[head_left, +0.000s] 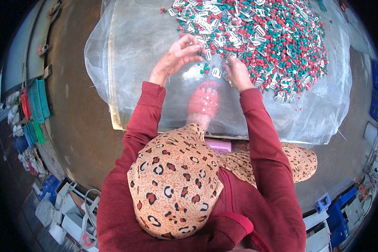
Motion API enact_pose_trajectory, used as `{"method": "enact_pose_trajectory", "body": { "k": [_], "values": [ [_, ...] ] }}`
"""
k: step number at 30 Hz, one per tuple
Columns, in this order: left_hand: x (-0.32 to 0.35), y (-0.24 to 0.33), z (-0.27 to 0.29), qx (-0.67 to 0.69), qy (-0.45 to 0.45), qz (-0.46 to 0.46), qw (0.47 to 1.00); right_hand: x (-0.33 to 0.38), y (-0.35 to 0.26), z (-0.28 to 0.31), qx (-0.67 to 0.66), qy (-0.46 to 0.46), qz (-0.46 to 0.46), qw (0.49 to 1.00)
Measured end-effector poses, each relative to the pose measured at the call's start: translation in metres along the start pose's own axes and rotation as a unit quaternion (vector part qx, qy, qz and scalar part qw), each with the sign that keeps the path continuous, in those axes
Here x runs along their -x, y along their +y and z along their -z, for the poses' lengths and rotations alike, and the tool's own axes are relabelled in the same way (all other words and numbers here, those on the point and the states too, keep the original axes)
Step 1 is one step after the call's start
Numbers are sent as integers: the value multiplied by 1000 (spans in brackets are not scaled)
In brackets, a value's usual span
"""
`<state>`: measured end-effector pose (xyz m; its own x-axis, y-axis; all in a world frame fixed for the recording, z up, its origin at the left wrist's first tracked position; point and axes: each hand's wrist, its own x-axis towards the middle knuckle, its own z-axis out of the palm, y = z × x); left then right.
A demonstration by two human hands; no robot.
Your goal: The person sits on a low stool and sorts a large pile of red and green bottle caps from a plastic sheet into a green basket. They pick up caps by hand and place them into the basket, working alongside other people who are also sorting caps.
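Buckles (260, 31), pale, heaped with red and green pieces (296, 54) on translucent sheeting (140, 46). My left hand (180, 54): half-open, beside heap. My right hand (237, 72): fingers bent at heap's edge, grip I cannot tell.

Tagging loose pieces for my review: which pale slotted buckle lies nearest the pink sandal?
The buckle just beyond the sandal, left of the right hand; the others lie farther away, beside that hand or at the pile.

Bright, diffuse light leaves the mesh sheet (143, 50) hazy, whitest toward its near right corner. Pale glints mark the metal buckles (216, 72) toward the far edge. Shadows are faint. Fisheye distortion curves the surroundings, which soften outward into black corners.
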<state>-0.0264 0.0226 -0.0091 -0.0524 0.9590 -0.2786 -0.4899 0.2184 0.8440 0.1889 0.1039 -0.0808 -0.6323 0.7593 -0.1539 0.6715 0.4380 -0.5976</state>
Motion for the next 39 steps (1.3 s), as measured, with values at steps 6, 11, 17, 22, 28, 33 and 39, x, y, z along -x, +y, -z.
{"method": "enact_pose_trajectory", "body": {
  "k": [6,11,17,22,28,33,39],
  "values": [
    [-7,-56,-11,-601,-52,-85,793,15,2,35,-416,-33,-182,890],
    [-11,-74,-20,-679,-9,-99,727,16,-2,59,-261,-77,-213,939],
    [-19,-50,-3,-711,90,-118,687,25,4,82,-420,-83,-210,879],
    [-37,-45,1,-771,15,-111,627,29,6,87,-659,-55,-214,719],
    [-42,-33,0,-332,7,31,943,37,15,88,-690,-15,-227,687],
    [-31,-42,-8,249,-116,113,955,50,25,87,-684,12,-215,697],
    [-46,-45,-25,-175,-35,71,981,59,4,97,-694,2,-209,690]
  ]
}}
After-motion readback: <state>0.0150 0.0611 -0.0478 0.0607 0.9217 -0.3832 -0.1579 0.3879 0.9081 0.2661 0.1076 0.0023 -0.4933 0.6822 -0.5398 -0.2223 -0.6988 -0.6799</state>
